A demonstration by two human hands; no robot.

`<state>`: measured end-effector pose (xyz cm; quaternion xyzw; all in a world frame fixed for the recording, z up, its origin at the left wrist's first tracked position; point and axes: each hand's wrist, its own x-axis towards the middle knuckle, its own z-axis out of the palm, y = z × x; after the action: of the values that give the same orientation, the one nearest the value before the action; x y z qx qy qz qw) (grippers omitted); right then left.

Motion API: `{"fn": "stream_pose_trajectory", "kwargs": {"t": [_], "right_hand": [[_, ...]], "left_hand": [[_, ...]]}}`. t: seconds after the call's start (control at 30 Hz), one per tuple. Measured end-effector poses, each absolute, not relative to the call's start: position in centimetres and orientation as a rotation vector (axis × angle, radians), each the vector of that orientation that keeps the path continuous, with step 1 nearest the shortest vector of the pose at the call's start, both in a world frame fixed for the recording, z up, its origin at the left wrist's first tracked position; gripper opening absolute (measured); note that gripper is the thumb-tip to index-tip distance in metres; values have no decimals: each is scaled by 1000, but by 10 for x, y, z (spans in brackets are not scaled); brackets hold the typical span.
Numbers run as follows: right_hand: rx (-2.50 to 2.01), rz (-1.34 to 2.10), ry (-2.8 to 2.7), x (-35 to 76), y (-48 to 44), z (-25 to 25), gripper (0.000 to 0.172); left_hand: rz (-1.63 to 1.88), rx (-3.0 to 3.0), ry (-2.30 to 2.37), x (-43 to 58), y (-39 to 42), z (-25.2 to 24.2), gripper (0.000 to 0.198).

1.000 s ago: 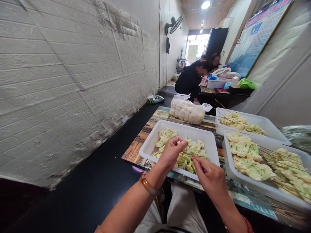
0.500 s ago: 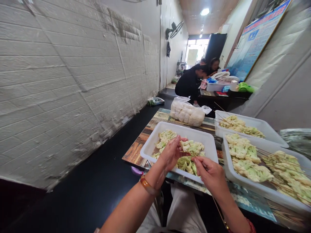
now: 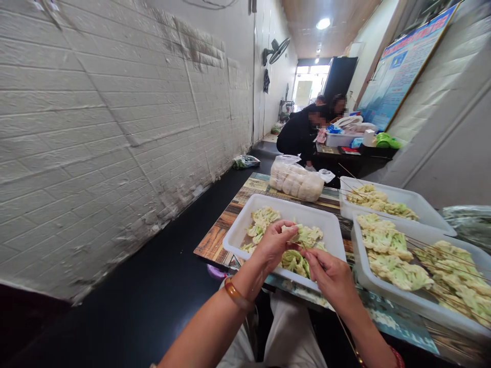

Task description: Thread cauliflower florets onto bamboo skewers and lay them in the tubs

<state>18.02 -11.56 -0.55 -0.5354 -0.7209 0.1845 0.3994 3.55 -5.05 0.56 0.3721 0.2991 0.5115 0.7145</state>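
Observation:
My left hand (image 3: 276, 244) is closed over the near tray, its thumb and fingers pinching a piece of cauliflower (image 3: 307, 235). How much of that piece sits in the fingers is partly hidden. My right hand (image 3: 332, 278) grips a thin bamboo skewer (image 3: 345, 331), whose long end runs back under the wrist. The skewer's tip points toward the left hand's fingers; whether it has entered the cauliflower cannot be made out. Beneath both hands, the white plastic tray (image 3: 237, 230) holds more loose cauliflower pieces (image 3: 263, 221).
To the right, a white tray (image 3: 358, 255) and another behind it (image 3: 433, 202) contain skewered cauliflower. A plastic bag of pale round items (image 3: 297, 179) stands behind the near tray on the wood-patterned table (image 3: 215, 232). People in dark clothes (image 3: 295, 133) are at a farther table.
My left hand's fingers, spread before, have closed on the cauliflower piece and come nearer the skewer tip. My right hand has barely moved and keeps its grip.

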Motion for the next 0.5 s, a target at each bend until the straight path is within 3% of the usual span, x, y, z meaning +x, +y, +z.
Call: {"fn": "stream_pose_trajectory", "kwargs": {"t": [0.23,0.5], "right_hand": [[-1392,544,-1783,180,-114,-6,38],[-1410,341,-1768,181,-114,-8,37]], "left_hand": [[1192,834,744,38,-49,9,41],[1184,854,767,50,-50,13,41]]}}
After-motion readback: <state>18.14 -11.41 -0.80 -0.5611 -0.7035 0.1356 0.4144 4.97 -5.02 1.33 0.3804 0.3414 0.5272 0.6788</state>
